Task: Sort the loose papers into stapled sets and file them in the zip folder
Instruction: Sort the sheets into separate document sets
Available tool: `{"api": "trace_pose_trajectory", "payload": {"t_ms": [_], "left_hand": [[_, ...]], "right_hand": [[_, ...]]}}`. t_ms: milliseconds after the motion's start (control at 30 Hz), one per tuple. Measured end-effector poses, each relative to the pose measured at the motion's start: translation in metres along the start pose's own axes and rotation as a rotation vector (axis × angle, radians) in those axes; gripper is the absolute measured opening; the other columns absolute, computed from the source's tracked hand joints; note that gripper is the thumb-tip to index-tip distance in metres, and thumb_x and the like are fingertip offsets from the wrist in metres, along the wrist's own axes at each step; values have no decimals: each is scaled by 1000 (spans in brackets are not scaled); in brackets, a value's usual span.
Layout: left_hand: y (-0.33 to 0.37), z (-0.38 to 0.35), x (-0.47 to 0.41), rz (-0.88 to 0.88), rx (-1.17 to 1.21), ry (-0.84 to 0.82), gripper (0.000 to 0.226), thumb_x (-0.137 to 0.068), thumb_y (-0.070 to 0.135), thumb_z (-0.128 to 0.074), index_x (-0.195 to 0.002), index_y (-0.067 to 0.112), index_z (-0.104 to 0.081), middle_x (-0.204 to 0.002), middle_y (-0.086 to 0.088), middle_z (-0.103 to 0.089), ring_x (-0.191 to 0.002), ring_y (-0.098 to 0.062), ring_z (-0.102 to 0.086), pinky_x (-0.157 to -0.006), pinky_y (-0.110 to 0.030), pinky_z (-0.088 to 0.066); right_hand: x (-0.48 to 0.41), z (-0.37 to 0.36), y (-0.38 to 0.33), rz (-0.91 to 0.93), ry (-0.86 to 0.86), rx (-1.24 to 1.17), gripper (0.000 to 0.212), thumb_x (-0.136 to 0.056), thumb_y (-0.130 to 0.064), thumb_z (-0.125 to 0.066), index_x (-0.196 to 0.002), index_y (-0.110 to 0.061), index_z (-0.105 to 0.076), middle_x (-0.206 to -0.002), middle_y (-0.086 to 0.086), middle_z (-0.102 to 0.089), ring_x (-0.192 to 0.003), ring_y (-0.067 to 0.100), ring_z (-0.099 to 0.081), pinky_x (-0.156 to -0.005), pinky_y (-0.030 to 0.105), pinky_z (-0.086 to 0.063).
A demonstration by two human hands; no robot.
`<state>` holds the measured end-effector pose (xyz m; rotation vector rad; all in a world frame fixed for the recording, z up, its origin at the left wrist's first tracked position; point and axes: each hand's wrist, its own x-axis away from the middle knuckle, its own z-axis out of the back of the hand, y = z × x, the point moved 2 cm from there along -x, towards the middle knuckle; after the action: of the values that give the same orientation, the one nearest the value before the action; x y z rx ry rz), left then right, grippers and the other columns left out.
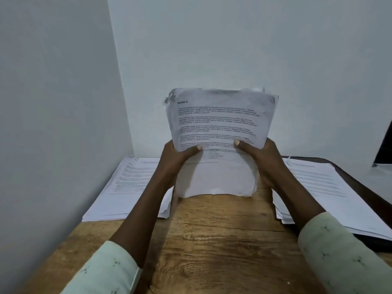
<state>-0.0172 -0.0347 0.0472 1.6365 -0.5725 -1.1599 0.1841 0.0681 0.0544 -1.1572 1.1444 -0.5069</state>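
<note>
**Both hands hold a stack of papers upright on the table**

Two pale walls (212,49) meet in a corner behind the desk and fill the upper part of the view. Below them a wooden table (212,240) runs from the corner toward the person.

A pile of printed sheets (131,187) lies flat on the left of the table, against the left wall, with its pages loosely fanned at the near edge. A second pile (322,187) lies flat on the right, also unevenly stacked. It rests on a dark flat thing (373,244) whose near edge shows under the paper; what that is cannot be told. A dark object (385,145) is cut off by the right edge of the view.

Between the two piles, the held stack of papers (218,124) stands on end in the middle of the table, its bottom edge down on the wood and bowed. Its front page carries the heading "Section 6" and blocks of text, and its top edge is blurred.

The left hand (174,158) grips the stack's left side and the right hand (263,158) grips its right side. Each thumb presses on the front page, left thumb (192,150) and right thumb (244,146), while the other fingers wrap behind the stack, out of sight. Pale green sleeves (106,270) cover both forearms.
</note>
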Motion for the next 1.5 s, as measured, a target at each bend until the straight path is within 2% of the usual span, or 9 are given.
{"api": "trace_pose_trajectory", "payload": {"t_ms": [167,300,467,700,900,1033,1200,1367,1500], "left_hand": [[5,-11,-12,-3,-47,-4,27,-85,16,-76,-111,22,-69,-110,2,-75,-101,-15,-72,-86,-29,-58],[-20,-13,-15,85,-301,22,23,-90,19,-69,-113,22,-70,-111,-2,-73,-103,-23,-69,-91,-42,-56],[-24,21,-25,189,-335,264,27,-91,6,-62,-117,12,-67,-112,-13,-70,-99,-31,-66,-89,-41,-55],[-55,13,-1,604,-84,74,31,-91,-11,-56,-121,-5,-60,-113,-22,-66,-97,-36,-64,-92,-46,-51],[-74,1,15,660,-89,-13,30,-89,-8,-59,-117,-1,-64,-110,-22,-71,-95,-36,-68,-79,-38,-56],[-72,-15,15,584,46,-93,45,-91,-21,-40,-110,14,-60,-111,-13,-69,-100,-32,-66,-91,-44,-51],[-76,-21,20,613,259,-137,46,-91,-17,-39,-125,8,-58,-111,-13,-74,-97,-32,-72,-73,-40,-62],[-82,-22,20,647,316,-107,42,-98,31,-60,-132,6,-59,-121,-16,-70,-112,-32,-68,-100,-48,-52],[-79,-25,19,605,265,-92,35,-96,47,-56,-110,17,-68,-93,-5,-78,-83,-17,-76,-66,-27,-60]], "right_hand": [[-8,2,-7,44,78,-5,32,-88,-22,-72,-120,-15,-66,-112,-2,-72,-104,15,-69,-91,30,-55],[-10,10,15,-36,43,371,48,-87,-36,-72,-129,-18,-57,-116,-7,-63,-106,12,-61,-84,23,-47],[-12,71,45,-261,294,844,67,-77,-53,-75,-126,-14,-52,-124,9,-61,-116,27,-57,-88,36,-47],[3,70,70,-530,61,1184,77,-75,-43,-74,-134,-12,-36,-137,14,-39,-126,35,-45,-94,41,-43],[-2,80,63,-480,142,1129,18,-81,-19,-65,-87,-11,-51,-101,11,-60,-86,25,-56,-66,28,-41],[-2,82,52,-341,223,1108,29,-88,-22,-59,-66,-12,-45,-78,8,-54,-76,28,-55,-57,24,-36],[10,28,32,-240,118,1029,11,-81,-6,-57,-89,-5,-64,-94,9,-60,-93,32,-63,-59,19,-38],[28,-49,46,-178,-109,945,5,-76,-6,-56,-80,-10,-55,-98,13,-63,-89,30,-63,-61,22,-38],[45,-84,58,-141,-271,861,29,-87,-16,-61,-112,-2,-65,-109,12,-65,-103,24,-63,-75,19,-45]]}}
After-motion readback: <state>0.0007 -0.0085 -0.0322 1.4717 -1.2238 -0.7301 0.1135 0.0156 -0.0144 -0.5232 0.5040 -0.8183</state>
